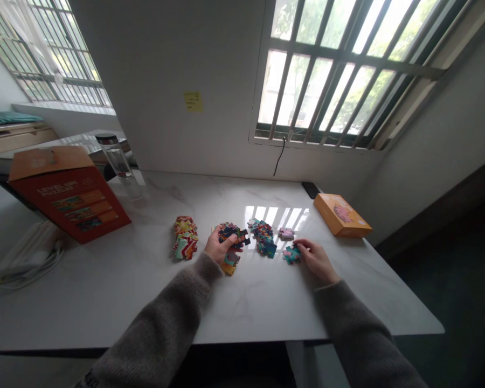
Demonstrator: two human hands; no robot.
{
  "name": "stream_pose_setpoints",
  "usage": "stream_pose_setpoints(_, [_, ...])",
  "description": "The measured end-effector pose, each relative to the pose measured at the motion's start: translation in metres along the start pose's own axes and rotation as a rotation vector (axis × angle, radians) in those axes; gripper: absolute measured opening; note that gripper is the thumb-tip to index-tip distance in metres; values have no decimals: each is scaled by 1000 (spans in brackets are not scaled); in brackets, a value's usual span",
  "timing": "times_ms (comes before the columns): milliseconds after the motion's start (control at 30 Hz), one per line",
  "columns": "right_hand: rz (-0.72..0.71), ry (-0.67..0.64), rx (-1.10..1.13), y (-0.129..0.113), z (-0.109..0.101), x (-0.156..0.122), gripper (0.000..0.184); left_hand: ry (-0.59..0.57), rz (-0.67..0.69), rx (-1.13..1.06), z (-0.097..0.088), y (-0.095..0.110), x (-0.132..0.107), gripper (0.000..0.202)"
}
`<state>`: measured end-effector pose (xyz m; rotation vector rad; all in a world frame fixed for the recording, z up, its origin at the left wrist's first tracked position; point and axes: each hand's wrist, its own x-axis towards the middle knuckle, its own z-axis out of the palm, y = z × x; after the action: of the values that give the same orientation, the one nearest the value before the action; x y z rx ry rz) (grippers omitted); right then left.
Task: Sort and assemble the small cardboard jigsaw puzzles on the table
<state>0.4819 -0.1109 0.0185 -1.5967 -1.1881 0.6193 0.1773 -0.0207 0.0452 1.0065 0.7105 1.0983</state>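
Left hand grips a heap of multicoloured jigsaw pieces; at its 3 o'clock, right hand closes on 1 teal piece

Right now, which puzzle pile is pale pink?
The small pile just beyond the right hand; no other pile there is pale pink.

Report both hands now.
Left hand: closed, holding dark jigsaw pieces.
Right hand: fingertips on a teal jigsaw piece; grip cannot be told.
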Motion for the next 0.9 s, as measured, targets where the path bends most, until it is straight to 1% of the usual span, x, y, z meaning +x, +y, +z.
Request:
stream_pose_setpoints(67, [-81,13,-140,8,-4,2,38,-7,2,-6,0,-1,0,57])
stream_pose_setpoints(133, [-161,7,-281,12,-3,2,35,-11,0,-12,-1,-2,0,57])
stream_pose_setpoints(233, [-220,1,-480,16,2,1,32,-13,-19,-25,-1,-2,0,58])
stream_pose_setpoints(300, [-241,27,-560,17,4,-1,28,-17,-36,-39,-1,-3,1,59])
stream_pose_setpoints(367, [-297,85,-575,12,8,-3,24,-22,-48,-46,-1,-4,1,59])
stream_pose_setpoints(433, [-378,129,-509,-2,17,-6,23,-17,-49,-36,-1,-6,2,58])
stream_pose_setpoints(467, [-416,131,-453,-12,24,-8,23,-12,-44,-25,-2,-7,2,58])
stream_pose_setpoints(500, [-446,107,-386,-24,33,-9,23,-7,-38,-10,-3,-9,3,57])
stream_pose_setpoints(567, [-475,-2,-245,-49,57,-13,23,-6,-32,22,-4,-11,4,57])
stream_pose_setpoints(633, [-453,-177,-88,-71,83,-15,35,-21,-37,51,-6,-14,4,56])
stream_pose_setpoints(667, [-437,-244,-24,-79,94,-15,41,-31,-39,59,-6,-14,4,56])
stream_pose_setpoints(733, [-399,-312,65,-86,113,-13,41,-70,-53,46,-6,-15,4,55])
stream_pose_setpoints(767, [-378,-317,99,-86,119,-11,38,-94,-66,24,-5,-15,4,54])
stream_pose_setpoints(833, [-334,-286,160,-82,125,-9,32,-137,-91,-12,-4,-13,3,55])
stream_pose_setpoints(900, [-283,-230,226,-77,125,-10,30,-159,-94,30,-4,-11,2,56])
